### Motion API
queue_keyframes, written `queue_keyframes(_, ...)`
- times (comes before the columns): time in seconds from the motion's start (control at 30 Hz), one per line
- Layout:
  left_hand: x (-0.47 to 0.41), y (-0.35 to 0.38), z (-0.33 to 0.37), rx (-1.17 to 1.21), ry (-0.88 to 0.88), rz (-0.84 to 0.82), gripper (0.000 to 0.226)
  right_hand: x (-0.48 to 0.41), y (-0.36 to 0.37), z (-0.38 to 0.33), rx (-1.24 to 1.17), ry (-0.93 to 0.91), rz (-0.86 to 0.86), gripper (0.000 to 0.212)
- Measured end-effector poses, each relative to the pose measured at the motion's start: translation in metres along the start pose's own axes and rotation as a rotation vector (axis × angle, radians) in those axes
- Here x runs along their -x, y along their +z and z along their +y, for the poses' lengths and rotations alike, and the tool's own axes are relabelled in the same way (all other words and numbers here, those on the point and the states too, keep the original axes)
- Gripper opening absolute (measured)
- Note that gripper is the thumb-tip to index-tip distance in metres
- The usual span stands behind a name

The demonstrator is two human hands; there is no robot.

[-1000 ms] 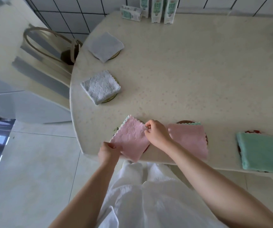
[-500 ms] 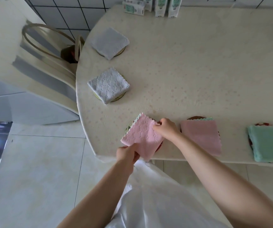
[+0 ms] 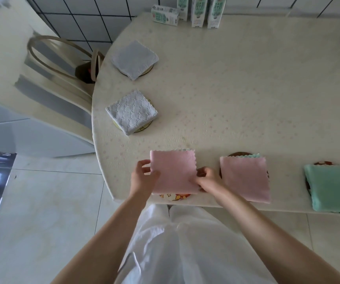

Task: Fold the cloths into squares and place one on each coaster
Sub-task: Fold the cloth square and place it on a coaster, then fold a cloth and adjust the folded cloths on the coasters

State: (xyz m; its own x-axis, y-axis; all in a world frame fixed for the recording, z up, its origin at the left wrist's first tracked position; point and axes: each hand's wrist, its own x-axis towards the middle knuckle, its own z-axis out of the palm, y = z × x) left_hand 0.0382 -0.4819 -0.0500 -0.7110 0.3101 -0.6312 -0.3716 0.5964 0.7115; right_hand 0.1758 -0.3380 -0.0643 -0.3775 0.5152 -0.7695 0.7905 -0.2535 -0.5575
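A: Pink cloth [image 3: 173, 171] is pinched by the left hand [image 3: 142, 178] and the right hand [image 3: 206, 179], over the coaster [image 3: 174, 196] at the counter [image 3: 226, 99] near edge.

B: Risk: releasing unevenly could let it slide off the edge, or unfold.

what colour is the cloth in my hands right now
Pink, with a mint-green layer peeking at its scalloped top edge; the head view shows the cloth.

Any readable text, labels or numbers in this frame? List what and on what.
Nothing legible.
Upright cartons: green print, too blurred to read.
Lying carton: print and a round logo, too small to read.
Coaster under the pink cloth: cartoon picture only, no words visible.
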Motion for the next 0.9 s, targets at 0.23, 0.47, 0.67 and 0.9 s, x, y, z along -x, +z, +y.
queue_keyframes(0.23,-0.011,0.001,-0.013,-0.171,-0.029,0.041,0.029,-0.004,0.006,0.013,0.265,-0.099,0.065,0.032)
queue_keyframes(0.47,-0.013,-0.003,-0.019,-0.292,-0.034,0.044,0.024,-0.01,-0.003,0.004,0.479,-0.175,0.107,0.026)
queue_keyframes(0.67,-0.026,-0.018,-0.013,-0.265,-0.093,0.015,0.025,-0.027,-0.013,-0.03,0.489,-0.337,0.2,0.022)
queue_keyframes(0.9,-0.072,-0.053,0.023,-0.049,-0.092,0.129,0.022,-0.051,0.01,-0.1,0.463,-0.463,0.167,0.021)
